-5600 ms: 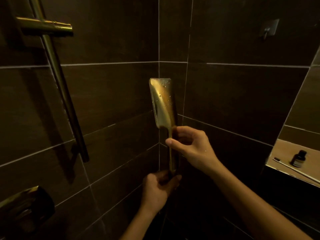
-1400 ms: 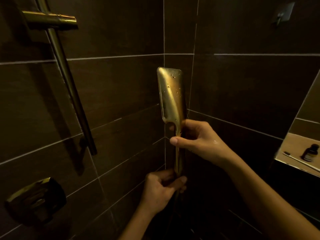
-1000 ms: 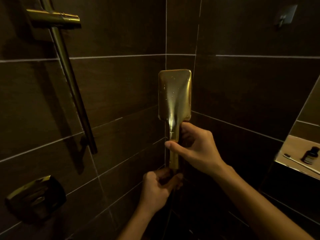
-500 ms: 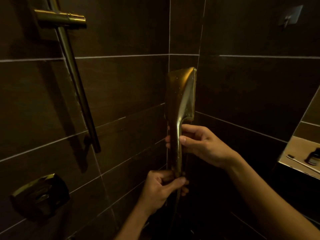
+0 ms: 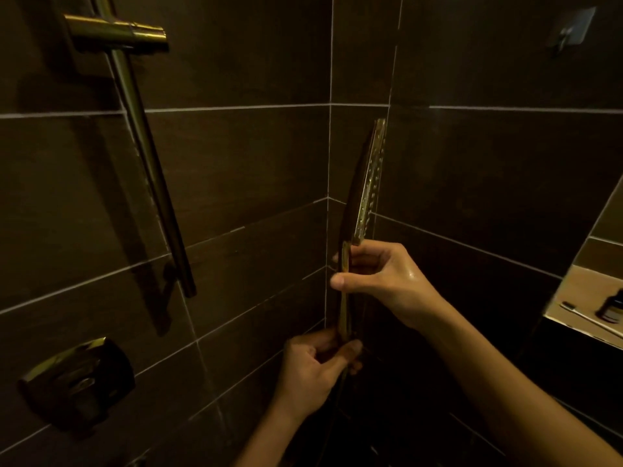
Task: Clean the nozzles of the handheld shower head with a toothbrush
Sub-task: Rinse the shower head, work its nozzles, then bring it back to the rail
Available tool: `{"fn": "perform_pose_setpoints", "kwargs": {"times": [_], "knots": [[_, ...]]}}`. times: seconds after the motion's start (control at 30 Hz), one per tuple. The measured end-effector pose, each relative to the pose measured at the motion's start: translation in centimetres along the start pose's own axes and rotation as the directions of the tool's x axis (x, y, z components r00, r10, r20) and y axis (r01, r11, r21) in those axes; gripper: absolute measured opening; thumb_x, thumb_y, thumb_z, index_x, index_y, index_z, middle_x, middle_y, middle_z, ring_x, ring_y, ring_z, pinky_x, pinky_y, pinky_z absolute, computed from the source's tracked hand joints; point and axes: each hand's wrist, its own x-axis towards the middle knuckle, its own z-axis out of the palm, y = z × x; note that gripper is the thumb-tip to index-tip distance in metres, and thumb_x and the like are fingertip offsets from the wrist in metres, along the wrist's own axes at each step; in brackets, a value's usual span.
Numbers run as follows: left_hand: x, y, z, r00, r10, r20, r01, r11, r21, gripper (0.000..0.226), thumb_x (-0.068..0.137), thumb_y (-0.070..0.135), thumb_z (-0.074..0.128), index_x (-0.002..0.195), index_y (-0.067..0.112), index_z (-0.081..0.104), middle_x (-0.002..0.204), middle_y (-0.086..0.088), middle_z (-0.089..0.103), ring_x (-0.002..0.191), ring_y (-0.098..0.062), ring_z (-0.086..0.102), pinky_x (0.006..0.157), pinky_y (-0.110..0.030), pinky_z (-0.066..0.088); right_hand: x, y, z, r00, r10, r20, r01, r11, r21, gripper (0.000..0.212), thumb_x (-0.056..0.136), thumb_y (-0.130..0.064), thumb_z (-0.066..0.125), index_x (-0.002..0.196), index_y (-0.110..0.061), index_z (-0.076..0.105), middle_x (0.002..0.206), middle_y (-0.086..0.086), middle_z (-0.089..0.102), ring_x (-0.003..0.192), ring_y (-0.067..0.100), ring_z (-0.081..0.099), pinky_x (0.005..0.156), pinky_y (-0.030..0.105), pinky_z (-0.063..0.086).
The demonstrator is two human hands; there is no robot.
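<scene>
A flat, rectangular brass handheld shower head [image 5: 365, 187] stands upright in the shower corner, seen edge-on, its nozzle face turned to the right with rows of small nozzles showing. My right hand [image 5: 381, 281] grips the handle just under the head, thumb across the front. My left hand [image 5: 315, 365] grips the bottom of the handle where the hose joins. A white toothbrush [image 5: 588, 318] lies on the niche ledge at the far right, away from both hands.
A brass slide rail [image 5: 148, 163] with its holder bracket [image 5: 118, 30] runs down the left wall. A brass mixer control [image 5: 76, 379] sits lower left. A small dark bottle [image 5: 612, 310] stands in the niche beside the toothbrush. A wall hook [image 5: 569, 30] hangs upper right.
The shower head has been twisted round its handle: its smooth back faced me a second ago, now it stands edge-on with the nozzle face to the right. Both hands kept their hold.
</scene>
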Motion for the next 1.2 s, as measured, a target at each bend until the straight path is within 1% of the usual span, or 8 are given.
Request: {"fn": "perform_pose_setpoints", "kwargs": {"times": [0.2,0.5,0.6,0.7,0.8,1.0,1.1,1.2], "knots": [[0.1,0.7,-1.4,0.976,-0.094,0.196,0.109,0.992,-0.068,0.014,0.086,0.017,0.069,0.092,0.006,0.074,0.084,-0.011,0.076,0.073,-0.027,0.072,0.069,-0.036,0.058,0.1,0.1,-0.9,0.985,0.044,0.168,-0.069,0.987,0.144,0.032,0.084,-0.014,0.074,0.115,-0.007,0.069,0.111,0.016,0.075,0.108,0.031,0.072,0.091,0.034,0.058],[0.0,0.4,-0.1,0.994,-0.096,0.044,0.092,0.992,0.082,0.013,0.086,0.015,0.072,0.085,0.003,0.075,0.074,-0.009,0.075,0.063,-0.02,0.071,0.058,-0.025,0.056,0.2,0.6,-0.2,0.99,0.017,-0.143,-0.046,0.98,-0.195,0.03,0.072,-0.036,0.087,0.098,-0.026,0.073,0.099,-0.009,0.077,0.097,0.007,0.072,0.088,0.032,0.057],[0.1,0.8,0.2,0.969,-0.15,0.198,0.17,0.981,-0.09,0.011,0.084,0.014,0.071,0.082,0.004,0.075,0.072,-0.011,0.072,0.059,-0.019,0.068,0.057,-0.027,0.056,0.3,0.9,-0.2,0.996,0.084,0.038,-0.088,0.989,0.119,0.017,0.081,-0.03,0.078,0.091,-0.019,0.071,0.091,0.001,0.076,0.093,0.021,0.074,0.086,0.037,0.057],[0.0,0.8,0.9,0.921,-0.194,0.338,0.253,0.957,-0.139,0.025,0.08,0.023,0.076,0.089,0.0,0.073,0.077,-0.016,0.072,0.058,-0.02,0.067,0.058,-0.029,0.057,0.6,1.6,0.2,0.942,0.094,0.323,-0.26,0.814,0.52,0.026,0.088,-0.03,0.07,0.072,-0.012,0.059,0.063,0.005,0.06,0.054,0.018,0.062,0.056,0.027,0.053],[0.3,1.0,1.5,0.831,-0.3,0.469,0.429,0.882,-0.195,0.031,0.073,0.03,0.081,0.093,0.006,0.074,0.078,-0.012,0.071,0.056,-0.018,0.066,0.055,-0.026,0.054,0.8,2.3,0.4,0.857,0.006,0.515,-0.411,0.61,0.677,0.037,0.096,-0.025,0.058,0.063,-0.014,0.047,0.046,-0.005,0.032,0.034,0.008,0.026,0.037,0.021,0.026],[1.5,1.1,3.2,0.481,-0.249,0.841,0.641,0.755,-0.142,0.026,0.088,0.039,0.064,0.079,0.015,0.06,0.062,0.006,0.058,0.053,-0.006,0.059,0.05,-0.017,0.041,0.7,3.0,1.4,0.776,-0.089,0.624,-0.516,0.479,0.71,0.043,0.097,-0.02,0.052,0.06,-0.017,0.032,0.044,-0.006,0.022,0.031,0.007,0.01,0.036,0.021,0.023],[1.2,0.9,3.9,0.54,-0.326,0.776,0.667,0.728,-0.158,0.043,0.09,0.035,0.063,0.054,0.021,0.042,0.042,0.007,0.028,0.031,-0.003,0.028,0.04,-0.02,0.016,0.8,2.7,0.8,0.802,-0.034,0.596,-0.5,0.508,0.702,0.042,0.096,-0.021,0.053,0.059,-0.018,0.034,0.044,-0.006,0.024,0.031,0.007,0.016,0.035,0.021,0.023],[1.0,1.0,4.6,0.681,-0.572,0.458,0.671,0.737,-0.078,0.04,0.086,0.027,0.061,0.051,0.023,0.044,0.037,0.009,0.032,0.028,-0.003,0.024,0.036,-0.017,0.017,0.9,2.5,0.9,0.882,0.153,0.446,-0.433,0.638,0.637,0.04,0.086,-0.028,0.061,0.056,-0.02,0.038,0.041,-0.009,0.031,0.03,0.006,0.024,0.035,0.02,0.017]]}}
